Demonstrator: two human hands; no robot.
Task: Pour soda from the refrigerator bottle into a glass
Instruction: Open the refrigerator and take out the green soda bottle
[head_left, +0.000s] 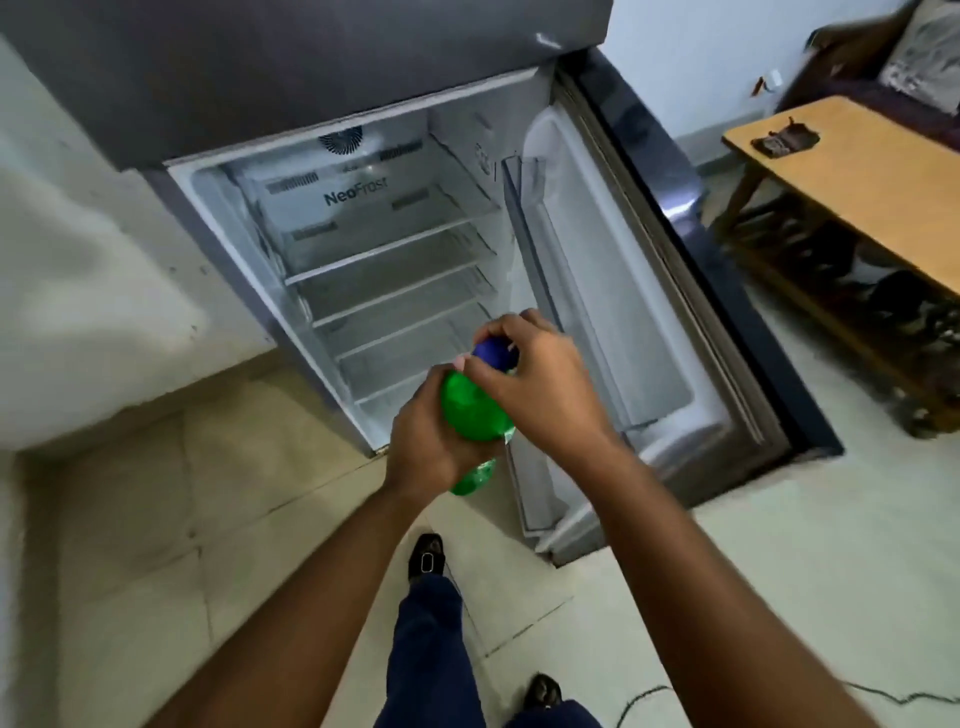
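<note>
A green soda bottle (470, 410) with a blue cap (493, 354) is held upright in front of the open refrigerator (363, 249). My left hand (428, 441) wraps around the bottle's body from the left. My right hand (540, 384) closes over the cap and neck from the right, fingers curled on the cap. The bottle's lower part (474, 478) shows below my left hand. No glass is in view.
The refrigerator's shelves look bare and its door (649, 291) stands open to the right. A wooden table (857, 176) with a small dark object (784, 140) stands at right, a sofa behind it. A pale counter (78, 291) is at left. A cable (644, 696) lies on the tiled floor.
</note>
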